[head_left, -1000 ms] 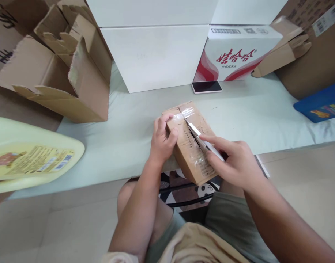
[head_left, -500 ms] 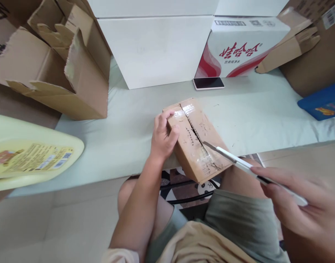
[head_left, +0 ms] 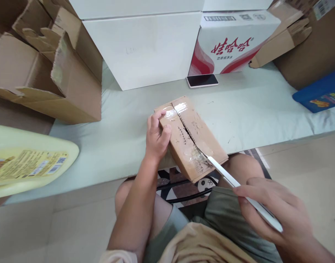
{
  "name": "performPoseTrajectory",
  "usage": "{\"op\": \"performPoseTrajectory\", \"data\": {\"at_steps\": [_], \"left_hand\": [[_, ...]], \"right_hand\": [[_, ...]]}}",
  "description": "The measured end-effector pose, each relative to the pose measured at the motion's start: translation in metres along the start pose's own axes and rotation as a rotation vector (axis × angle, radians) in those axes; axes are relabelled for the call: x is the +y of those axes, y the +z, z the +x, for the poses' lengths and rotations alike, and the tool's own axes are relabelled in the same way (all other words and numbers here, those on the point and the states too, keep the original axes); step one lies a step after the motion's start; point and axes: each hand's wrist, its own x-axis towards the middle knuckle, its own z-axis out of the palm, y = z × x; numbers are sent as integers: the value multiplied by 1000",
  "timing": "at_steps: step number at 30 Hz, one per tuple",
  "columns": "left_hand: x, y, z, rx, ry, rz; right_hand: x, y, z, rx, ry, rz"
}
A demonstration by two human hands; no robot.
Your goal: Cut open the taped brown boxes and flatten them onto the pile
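Observation:
A small taped cardboard box [head_left: 181,146] lies tilted at the front edge of the cloth-covered surface, its near end sticking out over my lap. Its top seam is slit open as a dark gap along part of its length. My left hand [head_left: 157,137] grips the box's left side, thumb on top. In my right hand [head_left: 274,208] is a white utility knife [head_left: 233,182], fingers closed round its handle. The knife's tip meets the seam near the box's close end, and its blade is mostly hidden there.
White cartons [head_left: 145,51] and a red-and-white printed carton [head_left: 230,47] stand behind, with a phone [head_left: 202,80] before them. Open cardboard boxes [head_left: 82,91] are at left, above a pale yellow bottle [head_left: 46,146]. A blue package [head_left: 321,91] sits at right.
My right hand has drawn the knife along the seam toward me, from mid-box to near the close end. The blade shows less now. My left hand still holds the box.

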Motion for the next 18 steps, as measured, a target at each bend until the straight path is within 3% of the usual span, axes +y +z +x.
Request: {"op": "performPoseTrajectory", "data": {"at_steps": [11, 18], "left_hand": [[-2, 1, 0, 11, 23, -24], [1, 1, 0, 8, 6, 10]], "right_hand": [[-7, 21, -10, 66, 65, -31], [-13, 14, -13, 49, 71, -21]]}}
